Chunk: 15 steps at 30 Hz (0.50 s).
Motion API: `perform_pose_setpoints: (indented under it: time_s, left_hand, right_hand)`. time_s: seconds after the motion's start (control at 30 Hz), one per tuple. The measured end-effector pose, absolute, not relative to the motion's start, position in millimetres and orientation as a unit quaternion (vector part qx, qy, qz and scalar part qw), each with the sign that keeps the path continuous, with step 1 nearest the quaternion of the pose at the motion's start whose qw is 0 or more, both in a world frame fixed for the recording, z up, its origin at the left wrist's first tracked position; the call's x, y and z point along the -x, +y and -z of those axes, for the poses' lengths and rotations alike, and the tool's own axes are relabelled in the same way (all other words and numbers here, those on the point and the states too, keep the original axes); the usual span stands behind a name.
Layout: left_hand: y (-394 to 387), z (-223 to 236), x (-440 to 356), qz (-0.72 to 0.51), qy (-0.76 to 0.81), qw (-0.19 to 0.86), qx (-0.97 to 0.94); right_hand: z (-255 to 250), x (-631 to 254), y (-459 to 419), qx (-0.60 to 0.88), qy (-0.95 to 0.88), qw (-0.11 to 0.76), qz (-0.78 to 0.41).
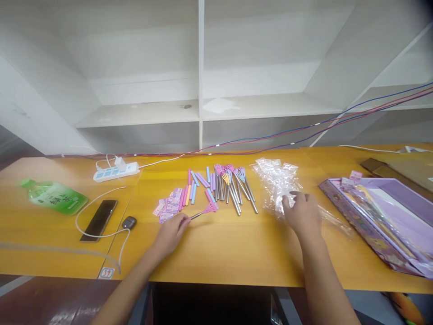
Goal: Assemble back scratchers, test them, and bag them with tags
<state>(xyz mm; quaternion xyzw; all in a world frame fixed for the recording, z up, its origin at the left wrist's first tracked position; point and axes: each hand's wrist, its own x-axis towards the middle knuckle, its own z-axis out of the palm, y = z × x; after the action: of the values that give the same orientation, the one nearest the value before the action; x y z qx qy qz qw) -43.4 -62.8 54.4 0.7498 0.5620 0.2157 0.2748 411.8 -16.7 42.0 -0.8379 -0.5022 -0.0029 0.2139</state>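
My left hand [174, 230] is closed around the metal rod of a back scratcher with a pink hand-shaped head [210, 207], held low over the table. My right hand [302, 212] is at the pile of clear plastic bags [275, 178], its fingers bent onto a thin bag [334, 220] that trails out to the right; the fingertips are slightly blurred. Between the hands lie several more back scratchers [233, 185] with pink, yellow and blue heads. Coloured handle tubes [187, 195] and small printed cards [169, 205] lie beyond my left hand.
A purple box [399, 198] holding packed bags stands at the right, beside cardboard [406, 164]. To the left are a green bottle [56, 196], a phone [99, 220], a dark earphone case [129, 223], a white cable and a power strip [116, 172]. White shelves [152, 113] rise behind.
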Motion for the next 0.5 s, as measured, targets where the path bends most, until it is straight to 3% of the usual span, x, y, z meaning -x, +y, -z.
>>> perform_pose_setpoints:
  time_s: [0.2, 0.5]
  left_hand:
    - [-34, -32, 50, -0.247, 0.492, 0.226, -0.804]
    - [-35, -18, 63, -0.292, 0.502, 0.221, -0.784]
  right_hand:
    - [-6, -415, -16, 0.877, -0.457, 0.149, 0.001]
    - [-7, -417, -26, 0.870, -0.459, 0.182, 0.013]
